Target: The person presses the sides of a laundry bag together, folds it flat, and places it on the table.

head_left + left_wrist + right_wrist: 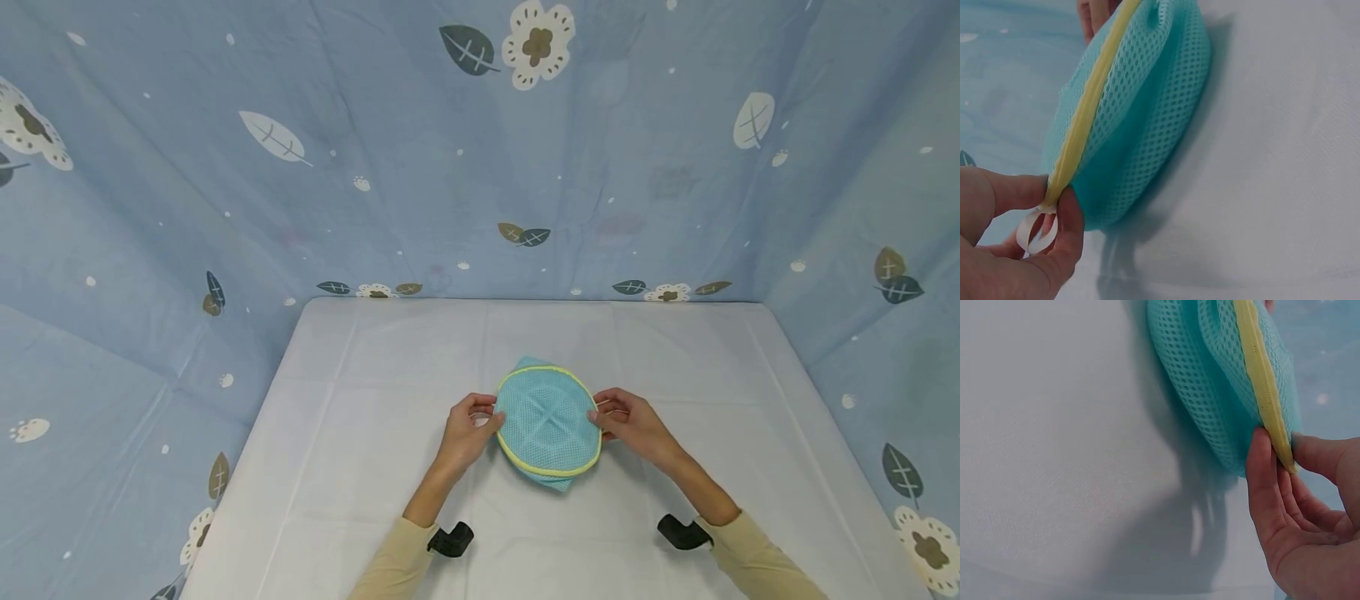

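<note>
A turquoise mesh laundry bag with a yellow rim is held up over the white table, its round face toward the head camera. My left hand pinches the rim on the left side between thumb and fingers. Beside those fingers a small white loop hangs from the yellow edging. On the opposite side my right hand pinches the rim the same way. Loose mesh sags below the rim, close to the tabletop.
White cloth with fold creases covers the table. Blue curtains printed with leaves and flowers stand behind it and at both sides. A black wrist mount sits on the left sleeve, another black mount on the right.
</note>
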The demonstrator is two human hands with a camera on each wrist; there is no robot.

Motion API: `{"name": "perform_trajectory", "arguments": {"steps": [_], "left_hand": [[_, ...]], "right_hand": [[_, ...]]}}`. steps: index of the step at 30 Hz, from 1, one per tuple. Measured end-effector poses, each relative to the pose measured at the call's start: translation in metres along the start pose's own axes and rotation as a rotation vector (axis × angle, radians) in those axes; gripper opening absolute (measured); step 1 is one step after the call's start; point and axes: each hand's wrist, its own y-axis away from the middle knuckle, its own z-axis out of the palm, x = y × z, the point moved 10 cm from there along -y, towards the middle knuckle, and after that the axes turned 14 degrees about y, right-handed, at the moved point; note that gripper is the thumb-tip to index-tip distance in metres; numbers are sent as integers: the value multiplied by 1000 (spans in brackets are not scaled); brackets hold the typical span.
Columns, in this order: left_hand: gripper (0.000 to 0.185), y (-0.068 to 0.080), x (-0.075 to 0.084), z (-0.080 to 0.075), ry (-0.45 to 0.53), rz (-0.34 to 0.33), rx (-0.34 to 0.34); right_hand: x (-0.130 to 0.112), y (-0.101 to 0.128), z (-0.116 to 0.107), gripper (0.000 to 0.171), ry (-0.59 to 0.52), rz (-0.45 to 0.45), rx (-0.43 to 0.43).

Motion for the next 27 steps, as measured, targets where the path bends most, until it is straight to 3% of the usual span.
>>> {"name": "perform_trajectory", "arguments": {"steps": [9,15,18,22,27], "left_hand": [[27,-2,-9,0,-44,4,9],[26,-3,-8,0,-102,53,23],[27,-1,-2,2,-164,120,38],[32,5,15,10,-307,264,21],[30,12,28,23,-445,387,-34]], "right_hand": [[7,-3,6,43,2,-18,-4],[6,-2,5,41,84,-37,35],[1,1,1,34,207,-83,116],[-14,9,-4,31,375,-218,264],[-31,17,-1,34,457,-401,348]]}}
